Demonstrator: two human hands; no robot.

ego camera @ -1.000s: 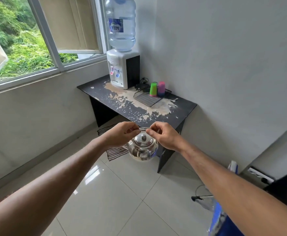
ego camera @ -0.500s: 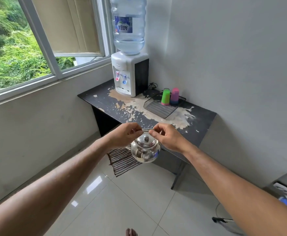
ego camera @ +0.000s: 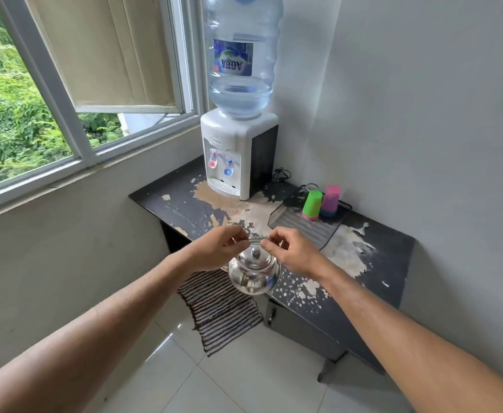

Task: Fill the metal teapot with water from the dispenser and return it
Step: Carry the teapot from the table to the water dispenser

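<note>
Two hands hold a metal teapot (ego camera: 254, 271) in the air in front of the person, above the near edge of the bench (ego camera: 387, 275) and the floor. The left hand (ego camera: 217, 251) and the right hand (ego camera: 289, 254) each pinch the thin wire handle (ego camera: 256, 239) that arches over the pot, the left at about nine o'clock of the lid and the right at about three o'clock, fingers closed on the wire. The pot hangs upright with its lid (ego camera: 254, 259) on and the knob facing up. At about twelve o'clock from the pot, well apart from it, a white water dispenser (ego camera: 238, 156) stands at the far end of the bench against the wall, with a large blue bottle (ego camera: 242, 55) upside down on top, a red tap (ego camera: 213, 159) and a blue tap (ego camera: 229, 166). At about two o'clock a dark tray (ego camera: 309, 228) lies on the bench with a green cup (ego camera: 312, 204) and a pink cup (ego camera: 330, 201) turned upside down, just beside each other. The bench top is black with much of its coating peeled off. A striped mat (ego camera: 223, 311) lies on the tiled floor (ego camera: 244, 383) below the pot. At ten o'clock a window (ego camera: 50, 84) stands open onto green trees.
</note>
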